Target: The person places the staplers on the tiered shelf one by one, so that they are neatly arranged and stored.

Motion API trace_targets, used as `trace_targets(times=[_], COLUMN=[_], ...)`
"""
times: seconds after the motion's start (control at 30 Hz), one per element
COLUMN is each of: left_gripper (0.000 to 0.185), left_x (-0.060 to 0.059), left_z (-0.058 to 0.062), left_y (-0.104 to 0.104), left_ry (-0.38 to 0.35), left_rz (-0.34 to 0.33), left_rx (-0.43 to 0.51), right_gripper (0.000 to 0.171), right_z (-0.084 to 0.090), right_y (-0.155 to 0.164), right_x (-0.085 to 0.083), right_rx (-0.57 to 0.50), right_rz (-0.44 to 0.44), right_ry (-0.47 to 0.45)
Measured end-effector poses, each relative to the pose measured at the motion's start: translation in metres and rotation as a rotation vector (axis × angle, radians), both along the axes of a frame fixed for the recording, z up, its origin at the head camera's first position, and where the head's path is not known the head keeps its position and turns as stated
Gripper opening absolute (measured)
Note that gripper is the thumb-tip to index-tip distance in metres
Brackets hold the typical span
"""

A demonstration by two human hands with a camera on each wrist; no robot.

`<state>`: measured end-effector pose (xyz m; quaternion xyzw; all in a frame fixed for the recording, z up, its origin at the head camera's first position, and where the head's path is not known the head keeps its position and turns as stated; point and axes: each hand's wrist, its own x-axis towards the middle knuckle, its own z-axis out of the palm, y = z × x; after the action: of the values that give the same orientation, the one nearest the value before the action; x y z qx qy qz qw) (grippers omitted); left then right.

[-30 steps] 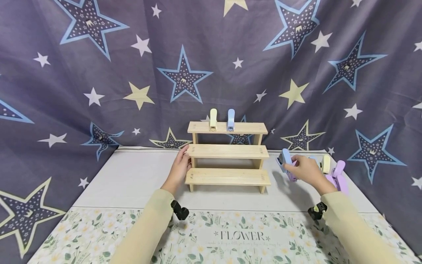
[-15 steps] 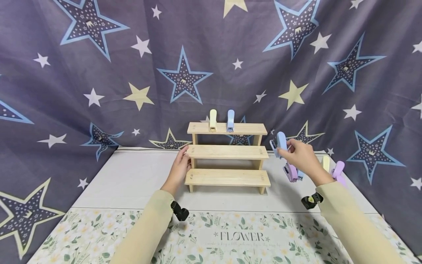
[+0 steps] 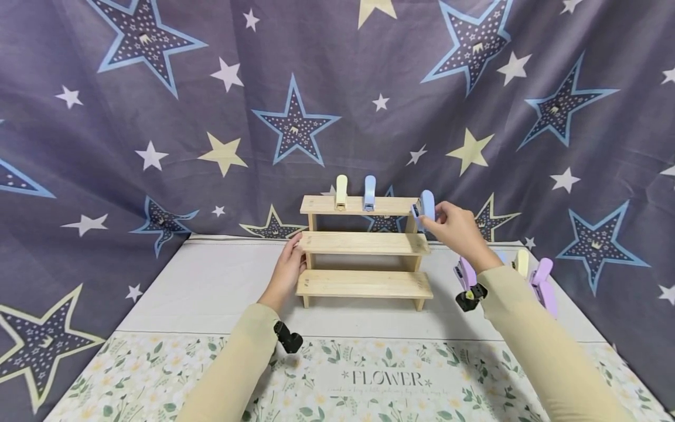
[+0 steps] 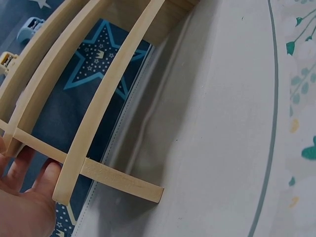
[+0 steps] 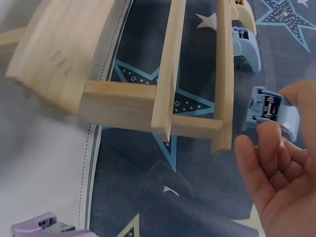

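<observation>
Three-tier shelf (image 3: pixel 364 242): pale, unvarnished wood, matt, visible grain. Blue stapler (image 3: pixel 425 206): smooth plastic, slight sheen, metal parts inside. Backdrop (image 3: pixel 158 117): matt printed cloth, softly creased. Table cover (image 3: pixel 211 287): smooth off-white sheet; floral mat (image 3: pixel 369 381): printed, matt.

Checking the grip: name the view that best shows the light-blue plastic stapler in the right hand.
Right wrist: the light-blue plastic stapler fills the frame, pinched by fingertips. The head view shows it small beside the shelf; the left wrist view misses it.
</observation>
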<state>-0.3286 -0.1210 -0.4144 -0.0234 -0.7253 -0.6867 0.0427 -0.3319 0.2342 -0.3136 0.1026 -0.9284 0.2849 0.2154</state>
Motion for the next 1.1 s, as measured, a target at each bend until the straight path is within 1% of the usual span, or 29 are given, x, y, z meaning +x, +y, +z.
trace_targets(times=[0.27, 0.4, 0.53, 0.7, 0.8, 1.03, 1.07, 1.1], left_gripper=[0.042, 0.042, 0.042, 0.042, 0.042, 0.042, 0.042, 0.042], left_x=[0.0, 0.0, 0.001, 0.001, 0.001, -0.001, -0.001, 0.002], left_z=[0.001, 0.0, -0.001, -0.001, -0.001, -0.001, -0.001, 0.003], left_y=[0.001, 0.0, 0.0, 0.001, 0.001, 0.0, 0.0, 0.0], left_ry=[-0.011, -0.011, -0.017, 0.002, 0.0, 0.002, 0.002, -0.003], left_rz=[-0.003, -0.004, -0.005, -0.009, -0.005, -0.002, -0.003, -0.007], left_rx=[-0.002, -0.009, -0.009, 0.002, 0.004, -0.002, -0.004, -0.004], right_gripper=[0.046, 0.047, 0.049, 0.055, 0.059, 0.062, 0.062, 0.061], right_z=[0.002, -0.001, -0.002, 0.0, 0.001, 0.002, 0.002, 0.003], right_y=[-0.017, -0.024, -0.029, -0.034, -0.037, -0.043, -0.044, -0.044], right_x=[-0.02, -0.03, -0.036, -0.041, -0.042, -0.048, -0.049, -0.05], right_rx=[-0.111, -0.139, -0.149, -0.196, -0.205, -0.186, -0.183, -0.18], right_rz=[-0.006, -0.013, -0.032, -0.046, -0.046, -0.079, -0.08, -0.081], right_ry=[-0.071, -0.105, -0.134, -0.156, -0.177, -0.171, -0.169, -0.168])
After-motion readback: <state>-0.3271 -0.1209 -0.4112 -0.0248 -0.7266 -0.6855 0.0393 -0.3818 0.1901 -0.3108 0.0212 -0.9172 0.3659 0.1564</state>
